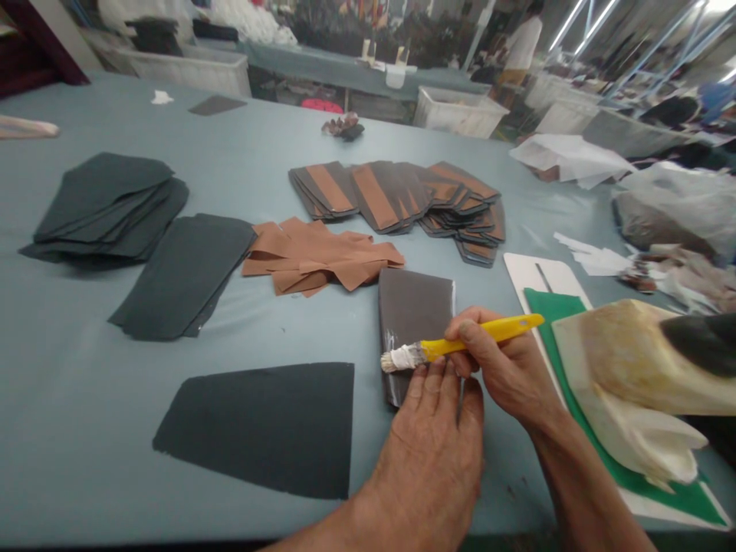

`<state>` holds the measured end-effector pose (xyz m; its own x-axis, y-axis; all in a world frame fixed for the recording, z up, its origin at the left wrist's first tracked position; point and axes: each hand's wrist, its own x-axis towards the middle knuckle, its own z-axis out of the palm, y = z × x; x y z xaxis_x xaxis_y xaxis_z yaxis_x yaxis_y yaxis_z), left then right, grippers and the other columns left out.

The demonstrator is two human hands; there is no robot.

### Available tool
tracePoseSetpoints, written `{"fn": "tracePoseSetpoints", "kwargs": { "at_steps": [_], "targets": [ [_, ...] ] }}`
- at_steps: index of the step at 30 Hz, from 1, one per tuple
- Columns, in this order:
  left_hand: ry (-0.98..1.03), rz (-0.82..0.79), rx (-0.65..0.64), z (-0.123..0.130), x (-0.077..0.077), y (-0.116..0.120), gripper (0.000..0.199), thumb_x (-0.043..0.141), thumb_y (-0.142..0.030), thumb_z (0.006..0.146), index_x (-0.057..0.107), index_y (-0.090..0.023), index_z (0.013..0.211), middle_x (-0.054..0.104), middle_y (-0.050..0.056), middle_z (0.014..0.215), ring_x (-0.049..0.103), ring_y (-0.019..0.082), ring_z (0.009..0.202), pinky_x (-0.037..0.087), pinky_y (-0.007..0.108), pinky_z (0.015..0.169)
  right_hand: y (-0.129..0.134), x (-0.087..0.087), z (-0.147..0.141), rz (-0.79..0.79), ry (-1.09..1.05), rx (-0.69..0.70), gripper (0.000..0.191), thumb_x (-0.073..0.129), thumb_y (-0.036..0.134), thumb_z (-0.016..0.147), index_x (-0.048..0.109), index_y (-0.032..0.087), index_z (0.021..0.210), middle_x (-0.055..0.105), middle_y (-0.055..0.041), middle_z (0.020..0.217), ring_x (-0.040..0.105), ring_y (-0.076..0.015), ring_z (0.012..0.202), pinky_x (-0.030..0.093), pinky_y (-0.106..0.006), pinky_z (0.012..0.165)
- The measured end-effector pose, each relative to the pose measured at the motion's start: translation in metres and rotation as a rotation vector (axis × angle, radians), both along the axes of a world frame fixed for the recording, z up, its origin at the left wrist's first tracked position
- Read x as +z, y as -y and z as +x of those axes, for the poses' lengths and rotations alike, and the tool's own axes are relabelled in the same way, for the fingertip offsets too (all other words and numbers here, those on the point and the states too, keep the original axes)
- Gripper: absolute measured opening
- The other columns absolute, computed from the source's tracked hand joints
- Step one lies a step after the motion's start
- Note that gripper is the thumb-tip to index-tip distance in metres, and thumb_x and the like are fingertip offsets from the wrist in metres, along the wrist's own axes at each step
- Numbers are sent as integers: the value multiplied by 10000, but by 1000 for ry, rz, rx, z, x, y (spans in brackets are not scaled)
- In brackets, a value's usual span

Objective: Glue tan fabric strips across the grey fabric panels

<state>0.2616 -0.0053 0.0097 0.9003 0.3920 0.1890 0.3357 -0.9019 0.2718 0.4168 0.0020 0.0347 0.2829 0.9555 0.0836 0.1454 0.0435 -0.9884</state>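
My right hand [500, 364] grips a yellow-handled paintbrush [500, 330]. White glue-like stuff coats the brush head, whose bristles touch the left edge of a stack of dark brown-grey pieces [417, 303]. White streaks show on the top piece near the bristles and along its right edge. My left hand [431, 445] lies flat across the near end of that stack, fingers stretched out. To the left, a single dark green-black panel [264, 429] rests flat on the table. Beyond the stack is a loose pile of brown strips [322, 253].
Dark panels lie piled at left [103, 203], with more beside them [187, 276]. Dark pieces with brown strips [379, 195] are fanned out at the back. A glue-stained container [638, 345] stands on a green sheet [555, 307] at right, near plastic bags [684, 199].
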Motion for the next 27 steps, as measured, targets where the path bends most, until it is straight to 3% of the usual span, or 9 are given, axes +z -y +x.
{"fn": "tracePoseSetpoints", "kwargs": {
  "at_steps": [6, 12, 27],
  "targets": [
    [11, -40, -15, 0, -7, -1, 683, 508, -345, 1052, 337, 41, 1590, 372, 282, 1678, 328, 420, 1575, 366, 520, 1279, -15, -3, 1, 18, 28, 16, 492, 728, 658, 922, 664, 190, 786, 531, 50, 489, 454, -79, 411, 366, -189, 416],
    [101, 4, 26, -1, -13, 1, 698, 630, -419, 990, 444, 12, 1507, 465, 286, 1624, 425, 413, 1535, 418, 484, 1239, -30, -8, 7, 66, 60, -14, 501, 717, 675, 924, 670, 191, 802, 549, 51, 487, 464, -79, 415, 359, -200, 432],
    [206, 86, 79, 2, -23, 2, 586, 644, -419, 956, 542, -49, 1399, 628, 219, 1503, 586, 364, 1422, 508, 425, 1155, -76, -15, 21, 137, 157, -120, 594, 694, 782, 869, 680, 193, 795, 548, 43, 481, 477, -108, 430, 361, -249, 460]
  ]
}}
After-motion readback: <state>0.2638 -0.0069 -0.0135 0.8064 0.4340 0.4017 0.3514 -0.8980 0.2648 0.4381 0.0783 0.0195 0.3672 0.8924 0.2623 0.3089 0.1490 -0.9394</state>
